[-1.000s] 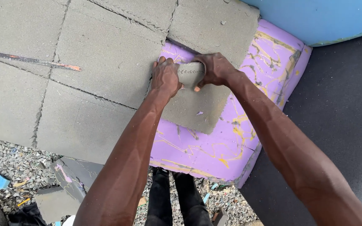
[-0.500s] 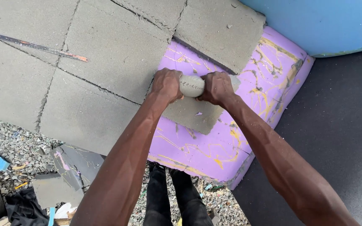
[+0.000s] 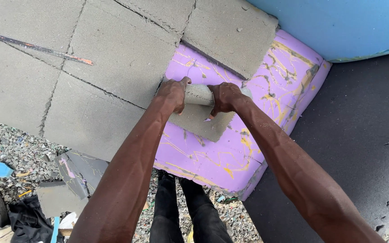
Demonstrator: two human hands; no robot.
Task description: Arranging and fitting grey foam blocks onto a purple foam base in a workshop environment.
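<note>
Both hands are closing around the rolled-up edge of a small grey foam piece (image 3: 201,119) lying on a purple foam slab (image 3: 230,153), in the middle of the scene. The left hand (image 3: 173,94) is curling its grip tight over the left end of the roll, and the right hand (image 3: 223,96) is clenching the right end, fingers pressed around the foam. The step in hand appears to be peeling or rolling this glued piece up off the purple slab; going on would seem to call for a steady pull toward the near side while both grips are holding the roll firm.

Counting: one purple slab streaked with yellow glue, one grey piece being lifted, and about six larger grey foam blocks (image 3: 113,58) lying to the left and far side, divided by cut lines. One blue foam sheet (image 3: 338,27) is lying far right, and one dark mat (image 3: 365,135) is lying to the right. Gravel and foam scraps (image 3: 19,157) are lying near left.
</note>
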